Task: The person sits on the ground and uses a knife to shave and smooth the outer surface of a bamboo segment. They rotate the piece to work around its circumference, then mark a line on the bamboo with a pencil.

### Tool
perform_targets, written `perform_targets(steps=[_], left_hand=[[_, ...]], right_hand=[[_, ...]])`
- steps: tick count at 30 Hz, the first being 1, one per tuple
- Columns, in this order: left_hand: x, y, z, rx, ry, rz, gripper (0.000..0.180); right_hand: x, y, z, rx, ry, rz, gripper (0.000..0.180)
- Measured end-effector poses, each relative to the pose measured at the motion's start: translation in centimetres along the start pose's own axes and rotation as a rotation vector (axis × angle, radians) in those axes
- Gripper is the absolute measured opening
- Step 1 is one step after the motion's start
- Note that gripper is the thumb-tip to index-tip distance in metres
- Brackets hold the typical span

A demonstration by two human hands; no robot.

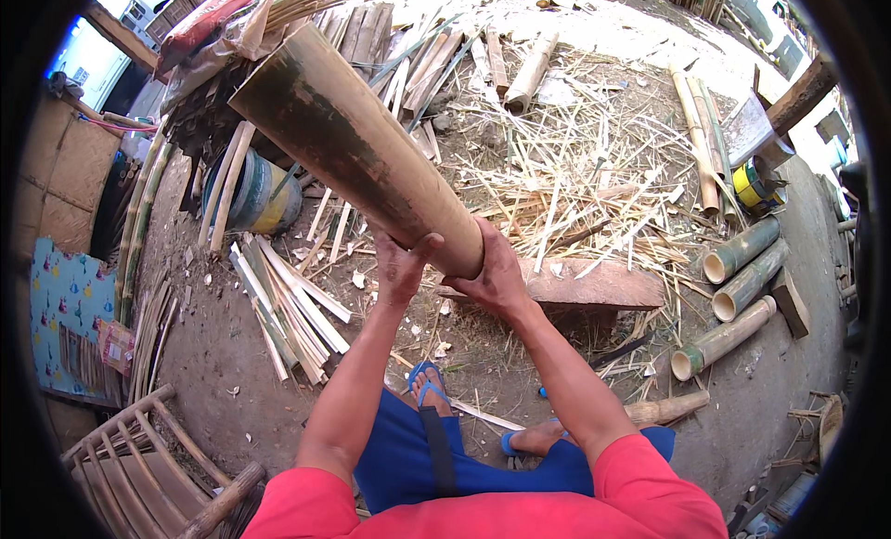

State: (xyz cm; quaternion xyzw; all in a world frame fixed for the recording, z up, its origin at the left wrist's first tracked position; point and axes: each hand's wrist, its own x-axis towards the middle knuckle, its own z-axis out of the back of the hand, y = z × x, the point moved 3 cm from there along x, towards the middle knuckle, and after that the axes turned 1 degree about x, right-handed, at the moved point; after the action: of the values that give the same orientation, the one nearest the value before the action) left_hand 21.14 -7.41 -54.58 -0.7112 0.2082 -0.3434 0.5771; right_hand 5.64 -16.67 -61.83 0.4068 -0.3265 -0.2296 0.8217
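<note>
Upward, bamboo pole (357, 144), both hands (450, 270) gripping base

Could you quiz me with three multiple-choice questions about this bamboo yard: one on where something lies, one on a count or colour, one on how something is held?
1. Where does the wooden block lie?
A. On the ground right of the hands
B. On the chair
C. In the drum

2. How many cut bamboo sections lie side by side at the right?
A. One
B. Three
C. Six

3. How is the big bamboo pole held?
A. Flat on the ground
B. By one hand only
C. By both hands at its near end, tilted up and away

Answers: 1 A, the block sits on the dirt beside the right hand. 2 B, three open ends show. 3 C, the left hand and right hand grip its lower end.
</note>
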Motion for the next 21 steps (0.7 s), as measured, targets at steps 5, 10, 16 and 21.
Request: perform_targets(steps=[5, 10, 16, 21], left_hand=[[-0.2, 4.5, 3.5, -0.041, 0.007, 0.007, 0.118], [1.1, 5.8, 5.8, -0.063, -0.075, -0.016, 0.120], [0.7, 6.4, 9.4, -0.145, -0.163, 0.179, 0.116], [-1.5, 10.0, 15.4, -0.189, -0.139, 0.576, 0.068]], right_hand=[[-2.3, -3.8, -0.3, 0.177, 0.103, -0.075, 0.125], [-6.1, -8.9, -2.1, -0.078, 0.246, -0.171, 0.126], [-9.7, -6.2, -5.9, 0.065, 0.487, -0.303, 0.119], [-12.3, -1.9, -9.6, 0.630, 0.447, -0.508, 0.103]])
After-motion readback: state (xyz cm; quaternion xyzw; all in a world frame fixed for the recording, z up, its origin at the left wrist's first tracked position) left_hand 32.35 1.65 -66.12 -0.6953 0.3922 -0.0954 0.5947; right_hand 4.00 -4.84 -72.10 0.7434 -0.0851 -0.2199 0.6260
